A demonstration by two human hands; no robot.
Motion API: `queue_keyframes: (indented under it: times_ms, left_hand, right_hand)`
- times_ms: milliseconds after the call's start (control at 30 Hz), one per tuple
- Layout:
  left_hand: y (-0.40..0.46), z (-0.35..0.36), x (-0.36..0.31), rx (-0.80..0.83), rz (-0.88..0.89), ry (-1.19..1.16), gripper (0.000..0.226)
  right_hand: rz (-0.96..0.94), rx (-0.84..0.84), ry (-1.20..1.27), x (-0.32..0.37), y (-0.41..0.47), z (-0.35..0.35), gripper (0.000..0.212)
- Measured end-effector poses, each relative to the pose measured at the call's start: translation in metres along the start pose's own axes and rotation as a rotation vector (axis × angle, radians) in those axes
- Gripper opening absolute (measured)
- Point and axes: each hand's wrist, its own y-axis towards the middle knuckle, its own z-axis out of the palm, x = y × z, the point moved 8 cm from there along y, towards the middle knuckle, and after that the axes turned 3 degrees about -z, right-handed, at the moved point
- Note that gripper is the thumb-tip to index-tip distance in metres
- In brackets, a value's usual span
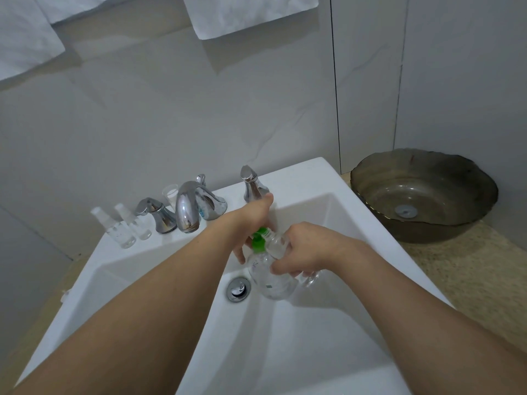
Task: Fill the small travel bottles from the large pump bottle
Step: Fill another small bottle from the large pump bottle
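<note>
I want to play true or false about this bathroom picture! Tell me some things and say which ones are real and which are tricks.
1. Both hands are over the white sink. True.
2. The pump bottle has a red top. False: its pump is green.
3. Two small clear bottles stand on the sink ledge left of the faucet. True.
4. Water is running from the faucet. False: no water shows coming out.
5. A dark glass bowl sits on the counter to the right of the sink. True.
6. The right hand is empty. False: it grips a small clear bottle at the pump.
</note>
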Motion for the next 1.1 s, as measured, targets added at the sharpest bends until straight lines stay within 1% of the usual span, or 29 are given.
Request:
queue_keyframes:
  times_ms: [167,267,367,433,533,567,700,900,967,1033,1100]
  left_hand:
    - [-0.002,0.002,0.0,0.006,0.009,0.011,0.081]
    - [0.002,0.001,-0.001,-0.031,0.023,0.035,0.084]
    - [0.006,0.002,-0.002,-0.063,0.045,0.02,0.08]
    - [0.008,0.002,-0.004,-0.089,0.089,-0.009,0.072]
    - [0.008,0.002,-0.01,-0.144,0.155,-0.039,0.051]
    - [0.009,0.003,-0.011,-0.152,0.171,-0.034,0.049]
    - [0.011,0.005,-0.01,-0.17,0.209,-0.038,0.054]
    - [0.001,0.005,-0.009,-0.16,0.199,-0.059,0.051]
    - [0.0,0.006,-0.007,-0.142,0.18,-0.071,0.06]
    - [0.0,0.005,-0.004,-0.122,0.135,-0.1,0.075]
    - [-0.001,0.002,-0.003,-0.118,0.095,-0.111,0.082]
  right_hand:
    - [-0.002,0.011,0.024,0.0,0.0,0.001,0.022]
    - [0.007,0.013,0.012,0.0,0.001,0.001,0.022]
    - [0.015,0.017,0.018,-0.001,0.002,0.002,0.021]
    - [0.025,0.023,0.012,-0.003,0.002,0.003,0.021]
    - [0.038,0.042,-0.013,-0.005,0.001,0.004,0.022]
    - [0.04,0.05,-0.022,-0.005,0.0,0.005,0.022]
    - [0.05,0.063,-0.03,-0.007,0.0,0.007,0.022]
    - [0.046,0.06,-0.024,-0.008,0.002,0.007,0.023]
    - [0.038,0.05,-0.022,-0.007,0.003,0.006,0.023]
    - [0.023,0.028,-0.01,-0.007,0.004,0.005,0.024]
    - [0.002,0.002,-0.004,-0.006,0.004,0.003,0.024]
